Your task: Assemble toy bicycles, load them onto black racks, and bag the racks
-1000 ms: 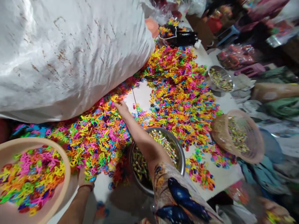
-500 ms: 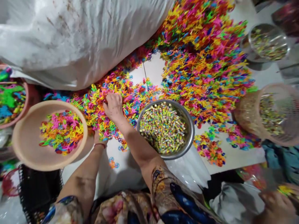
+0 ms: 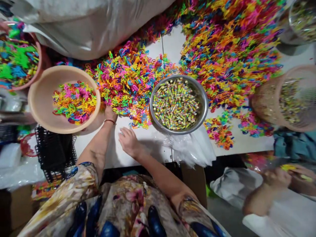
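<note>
White tabletop (image 3: 247, 143), tangled plastic loops (image 3: 128, 79), steel bowl (image 3: 203, 113)

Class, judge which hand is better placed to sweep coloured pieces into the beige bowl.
Probably the left hand: it sits at the coloured pieces beside the beige bowl; the right hand rests on the table.

Open passage along the bare table (image 3: 144, 135) at the near edge — peach bowl (image 3: 40, 95) bounds it left, steel bowl (image 3: 203, 108) and clear bags (image 3: 195, 149) right. Heaped coloured plastic pieces (image 3: 128, 79) block it beyond.
</note>
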Motion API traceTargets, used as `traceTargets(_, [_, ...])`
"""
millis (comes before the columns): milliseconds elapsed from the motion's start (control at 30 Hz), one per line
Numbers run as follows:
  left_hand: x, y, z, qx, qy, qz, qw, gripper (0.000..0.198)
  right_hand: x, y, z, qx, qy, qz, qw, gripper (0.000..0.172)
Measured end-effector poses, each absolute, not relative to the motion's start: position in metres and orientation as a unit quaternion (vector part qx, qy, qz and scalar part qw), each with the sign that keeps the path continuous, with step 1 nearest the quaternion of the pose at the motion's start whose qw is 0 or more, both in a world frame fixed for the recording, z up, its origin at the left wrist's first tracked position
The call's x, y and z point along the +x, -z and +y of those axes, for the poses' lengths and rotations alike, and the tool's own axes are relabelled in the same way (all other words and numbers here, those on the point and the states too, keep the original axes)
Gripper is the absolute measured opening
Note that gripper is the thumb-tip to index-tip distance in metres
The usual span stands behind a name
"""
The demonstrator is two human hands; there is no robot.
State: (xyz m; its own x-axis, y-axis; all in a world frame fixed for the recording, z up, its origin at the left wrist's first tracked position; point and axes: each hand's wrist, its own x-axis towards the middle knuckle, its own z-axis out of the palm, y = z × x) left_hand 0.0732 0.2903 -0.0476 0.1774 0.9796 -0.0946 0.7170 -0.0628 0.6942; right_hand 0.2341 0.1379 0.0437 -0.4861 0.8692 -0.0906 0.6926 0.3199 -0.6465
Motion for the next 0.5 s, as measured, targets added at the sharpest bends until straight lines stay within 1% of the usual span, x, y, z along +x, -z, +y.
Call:
traceTargets(100, [0.062,0.053,0.275,0.682,-0.21,0.639,0.288,0.047,0.277,-0.006,0.079,-0.565,-0.329,-0.751,0.096,0.035])
traceTargets(167, [0.054,0.054,0.251,0.686,-0.207,0.638,0.282,0.051,0.301,0.02,0.059,-0.629,-0.304,-0.709,0.097,0.043])
traceTargets(300, [0.05,0.047,0.186,0.683,-0.258,0.649,0.214,0.041,0.317,0.062,0.07,-0.702,-0.231,-0.656,0.15,0.061])
traceTargets(367, [0.053,0.043,0.16,0.727,-0.269,0.596,0.207,0.041,0.308,0.078,0.094,-0.725,-0.203,-0.637,0.166,0.071])
traceTargets(433, [0.057,0.043,0.146,0.795,-0.236,0.503,0.245,0.053,0.291,0.092,0.121,-0.732,-0.191,-0.63,0.174,0.078])
traceTargets(500, [0.062,0.048,0.142,0.839,-0.198,0.424,0.278,0.069,0.275,0.102,0.145,-0.719,-0.195,-0.642,0.181,0.074])
